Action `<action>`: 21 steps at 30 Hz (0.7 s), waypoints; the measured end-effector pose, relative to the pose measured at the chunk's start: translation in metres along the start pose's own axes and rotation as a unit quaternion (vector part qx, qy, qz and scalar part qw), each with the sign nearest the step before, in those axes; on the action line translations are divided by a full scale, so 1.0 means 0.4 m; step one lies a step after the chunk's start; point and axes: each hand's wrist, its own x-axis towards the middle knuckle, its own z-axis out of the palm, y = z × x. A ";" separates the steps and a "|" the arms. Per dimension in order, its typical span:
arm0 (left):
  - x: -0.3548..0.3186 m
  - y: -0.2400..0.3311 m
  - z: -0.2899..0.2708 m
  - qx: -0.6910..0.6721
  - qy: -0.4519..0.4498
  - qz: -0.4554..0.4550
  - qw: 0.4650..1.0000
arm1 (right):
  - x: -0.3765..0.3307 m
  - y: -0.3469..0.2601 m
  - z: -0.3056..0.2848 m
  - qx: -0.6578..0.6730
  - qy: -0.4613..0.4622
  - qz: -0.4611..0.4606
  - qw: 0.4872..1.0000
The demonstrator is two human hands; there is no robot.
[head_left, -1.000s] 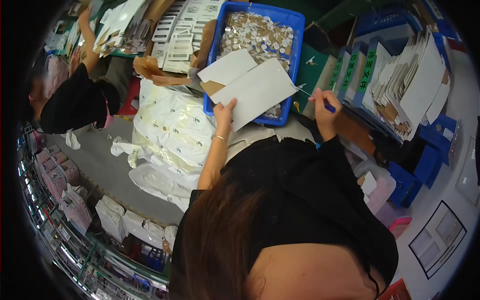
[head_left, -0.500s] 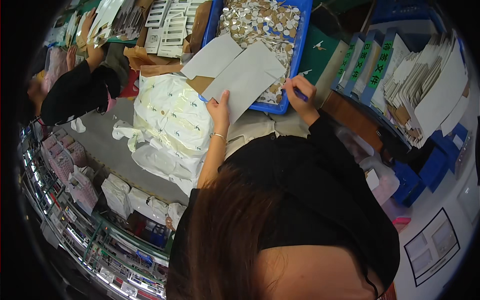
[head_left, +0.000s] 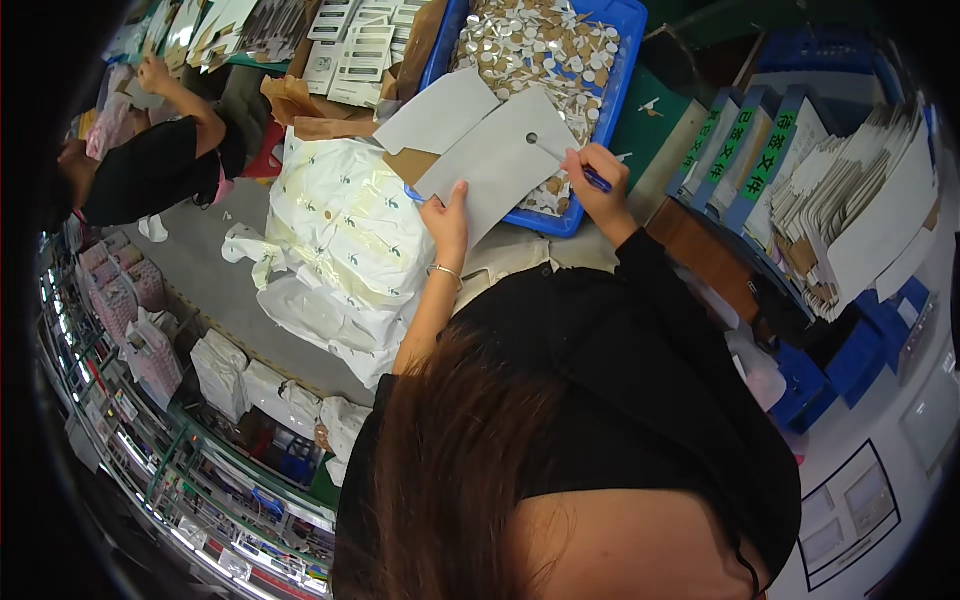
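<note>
Over the near left edge of a blue tray (head_left: 628, 95), my left hand (head_left: 447, 222) grips a flat white card (head_left: 495, 165), thumb on top. A round hole shows near the card's far end. My right hand (head_left: 600, 182) is closed around a slim tool with a dark purple handle (head_left: 597, 179); its thin tip points toward the hole. Another white card (head_left: 435, 112) lies just left of the held one, with brown cardboard (head_left: 410, 163) showing between them. Whether my left hand also holds these is hidden. Many small white and brown cut-out discs (head_left: 535, 50) fill the tray.
A large white plastic bag (head_left: 340, 230) bulges at the left, below a brown carton of white packs (head_left: 350, 60). Blue file holders (head_left: 745, 150) and a stack of white cards (head_left: 850, 190) stand at the right. A co-worker (head_left: 150, 165) works at the far left.
A round hole now shows in the held card, where its surface looked whole before. My right hand has shifted slightly, and the tool's thin tip has come into sight.
</note>
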 end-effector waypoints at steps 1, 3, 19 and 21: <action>0.001 0.001 -0.003 0.000 0.005 0.000 1.000 | 0.007 -0.012 -0.005 0.004 0.019 -0.002 1.000; 0.001 0.003 -0.005 0.001 0.014 -0.001 1.000 | 0.020 -0.023 -0.031 0.011 0.037 -0.005 0.999; -0.030 0.100 -0.044 0.046 -0.013 0.017 0.999 | 0.079 -0.009 -0.068 0.000 0.058 0.054 0.997; -0.031 0.117 -0.067 0.051 -0.002 0.025 0.998 | 0.110 -0.057 -0.122 0.063 0.147 -0.019 0.987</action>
